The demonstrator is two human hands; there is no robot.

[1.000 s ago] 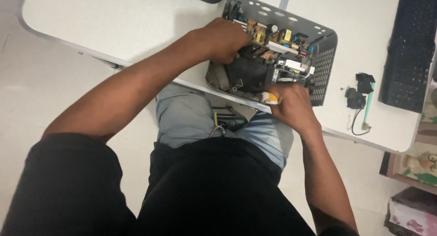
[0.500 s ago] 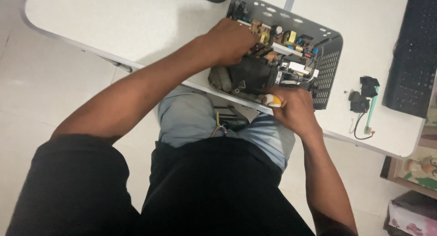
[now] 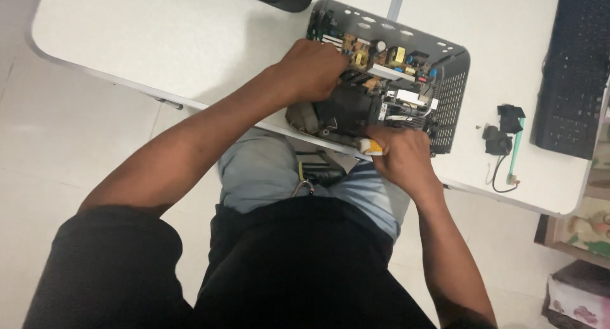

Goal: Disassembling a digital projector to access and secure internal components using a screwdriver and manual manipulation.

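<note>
- Screwdriver handle (image 3: 370,147), yellow and white, sits clenched in our right hand (image 3: 401,159) at the table's (image 3: 159,43) near edge.
- Our left hand (image 3: 311,68) grips the black block (image 3: 346,107) inside the opened device (image 3: 406,68).
- Farther right lies a keyboard (image 3: 572,68).

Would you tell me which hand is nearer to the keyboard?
Right. The right hand sits at the opened device's near edge, closer to the black keyboard; the left hand is farther away.
</note>
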